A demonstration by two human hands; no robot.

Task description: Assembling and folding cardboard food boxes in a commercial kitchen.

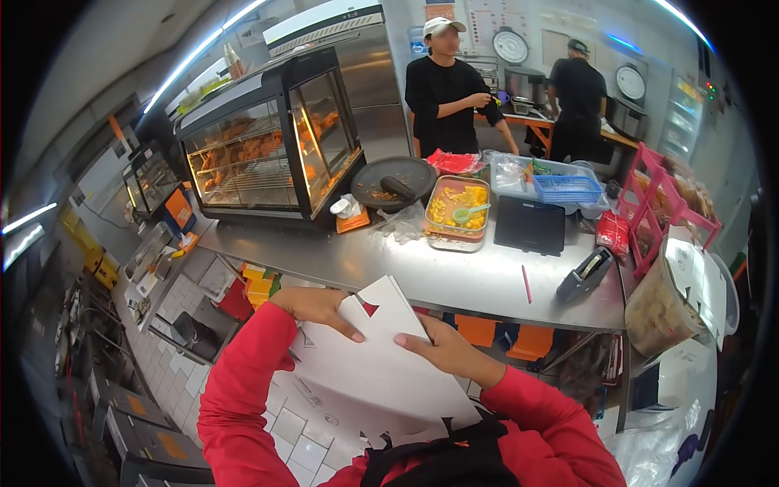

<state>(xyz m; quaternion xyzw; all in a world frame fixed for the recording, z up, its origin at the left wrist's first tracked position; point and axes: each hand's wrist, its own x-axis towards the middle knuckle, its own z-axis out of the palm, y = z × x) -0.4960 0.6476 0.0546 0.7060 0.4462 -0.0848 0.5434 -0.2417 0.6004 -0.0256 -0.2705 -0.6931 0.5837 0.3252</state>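
Observation:
Close to my body I hold a few stacked white cardboard box blanks (pixel 369 365) with die-cut notches along their edges. My left hand (pixel 316 310) grips their upper left side, thumb on the near face and fingers behind. On the right edge my right hand (pixel 450 351) is closed the same way. Faint dark print shows on the lower part of the cardboard. Beyond the blanks lies the steel counter (pixel 389 272), with a red pen (pixel 526 284) and a black tape dispenser or similar desk device (pixel 584 274) on it.
On the counter stand a heated display case (pixel 268 142) of fried food, a stone mortar (pixel 395 183), a tray of yellow food (pixel 458 207), a black tablet-like slab (pixel 530 225) and a pink rack (pixel 661 203). A large tub (pixel 665 300) sits at right. Two people work behind.

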